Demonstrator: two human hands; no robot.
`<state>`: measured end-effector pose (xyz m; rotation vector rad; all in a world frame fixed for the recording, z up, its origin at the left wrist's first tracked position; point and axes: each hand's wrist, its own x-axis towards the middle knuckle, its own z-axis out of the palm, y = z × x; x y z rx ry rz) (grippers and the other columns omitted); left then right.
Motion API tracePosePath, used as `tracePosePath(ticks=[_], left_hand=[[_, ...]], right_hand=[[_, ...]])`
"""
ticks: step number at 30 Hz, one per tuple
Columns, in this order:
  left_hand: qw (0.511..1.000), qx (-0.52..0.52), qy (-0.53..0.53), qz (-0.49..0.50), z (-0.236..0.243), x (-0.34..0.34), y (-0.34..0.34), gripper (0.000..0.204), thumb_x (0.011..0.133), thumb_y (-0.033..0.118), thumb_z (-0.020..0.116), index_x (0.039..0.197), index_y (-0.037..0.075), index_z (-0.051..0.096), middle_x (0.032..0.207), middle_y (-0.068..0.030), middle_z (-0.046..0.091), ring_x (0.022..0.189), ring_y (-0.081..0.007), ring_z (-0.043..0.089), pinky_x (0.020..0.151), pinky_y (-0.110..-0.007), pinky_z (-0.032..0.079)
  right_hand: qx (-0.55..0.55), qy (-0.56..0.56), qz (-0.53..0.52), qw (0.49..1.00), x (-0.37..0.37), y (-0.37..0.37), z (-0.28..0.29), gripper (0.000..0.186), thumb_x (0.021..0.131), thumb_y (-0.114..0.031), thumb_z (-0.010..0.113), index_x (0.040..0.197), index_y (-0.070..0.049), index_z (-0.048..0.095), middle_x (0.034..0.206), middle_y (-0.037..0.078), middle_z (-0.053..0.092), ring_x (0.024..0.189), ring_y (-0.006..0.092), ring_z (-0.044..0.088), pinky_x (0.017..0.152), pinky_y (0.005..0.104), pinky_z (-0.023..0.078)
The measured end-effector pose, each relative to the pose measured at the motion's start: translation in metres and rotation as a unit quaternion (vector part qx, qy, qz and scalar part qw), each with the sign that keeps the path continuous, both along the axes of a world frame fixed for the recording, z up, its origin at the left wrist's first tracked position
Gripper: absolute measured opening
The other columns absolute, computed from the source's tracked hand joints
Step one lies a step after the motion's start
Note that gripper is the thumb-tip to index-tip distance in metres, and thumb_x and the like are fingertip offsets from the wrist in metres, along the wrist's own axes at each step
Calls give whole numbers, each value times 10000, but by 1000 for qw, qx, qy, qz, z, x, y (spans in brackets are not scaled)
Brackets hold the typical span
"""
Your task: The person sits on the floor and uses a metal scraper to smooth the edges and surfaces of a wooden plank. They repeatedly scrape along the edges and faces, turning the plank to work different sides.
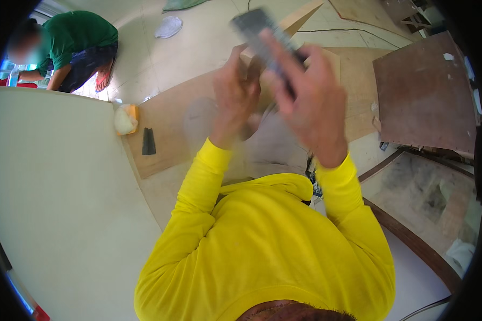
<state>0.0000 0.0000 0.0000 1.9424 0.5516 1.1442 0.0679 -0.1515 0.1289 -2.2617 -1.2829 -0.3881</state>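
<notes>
Fingers of my right hand clamp a blurred dark block; those of my left hand seem wrapped around pale wood, which a loose grip could let twist.

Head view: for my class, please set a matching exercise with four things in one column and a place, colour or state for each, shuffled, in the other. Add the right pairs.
Things:
1. Right hand
2. Dark strip
3. Other person
4. Packet

Descriptions:
A. white and yellow-orange
B. bent over at the picture's upper left
C. holding a dark grey block
D. lying on the plywood

Right pairs: 1-C, 2-D, 3-B, 4-A
</notes>
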Motion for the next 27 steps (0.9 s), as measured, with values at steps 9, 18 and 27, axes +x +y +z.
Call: tracePosePath(ticks=[9, 18, 27], left_hand=[[1000, 1, -1, -4, 16, 6, -2, 447, 1013, 64, 866, 1447, 33, 764, 892, -158, 780, 734, -240, 692, 703, -390, 577], [1000, -18, 3, -9, 16, 1, -5, 423, 1035, 73, 846, 1441, -8, 758, 988, -181, 857, 848, -168, 765, 763, -366, 615], [999, -8, -17, -29, 15, 7, -8, 422, 1066, 91, 845, 1477, 66, 754, 1036, -231, 849, 884, -368, 844, 772, -436, 630]], right_hand=[[31, -79, -58, 995, 61, 14, 3, 574, 1124, -348, 794, 1694, -361, 724, 1157, 143, 681, 1001, 380, 739, 836, 513, 631], [42, -57, -77, 995, 70, 17, -4, 649, 1075, -353, 839, 1711, -363, 712, 1159, 129, 678, 1008, 370, 727, 849, 493, 636], [87, -33, 3, 996, 35, 3, -19, 611, 1085, -321, 826, 1688, -343, 727, 1110, 144, 680, 960, 377, 731, 802, 498, 618]])
